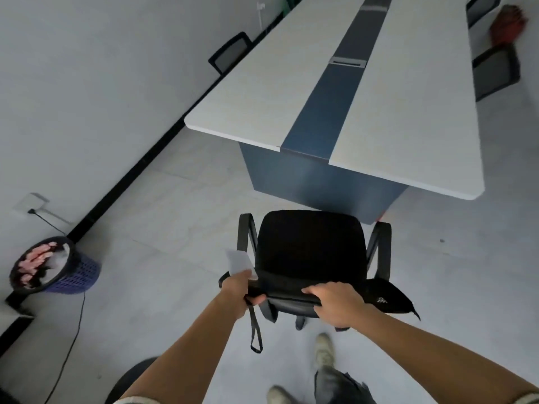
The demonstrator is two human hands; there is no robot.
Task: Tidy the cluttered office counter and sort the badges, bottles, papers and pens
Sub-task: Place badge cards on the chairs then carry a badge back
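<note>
Head view, looking down past both forearms. Left hand (pixel 237 290) pinching a white paper slip (pixel 239 260) upright, with a black strap (pixel 255 330) dangling from the same grip. Right hand (pixel 335 303) curled over the top edge of a black chair (pixel 310 246). Far left, against the wall: blue mesh bin (pixel 78 277) with black liner, filled with pink and white rubbish (pixel 35 266). Beyond the chair, long white table (pixel 253 103).

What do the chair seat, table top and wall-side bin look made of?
Black office chair seat: probably woven fabric, matte with no glare. Long pale table top: likely laminate board, smooth with a soft sheen and a thin rounded edge. Blue round waste bin: moulded plastic, judging by its perforated grid wall.
</note>
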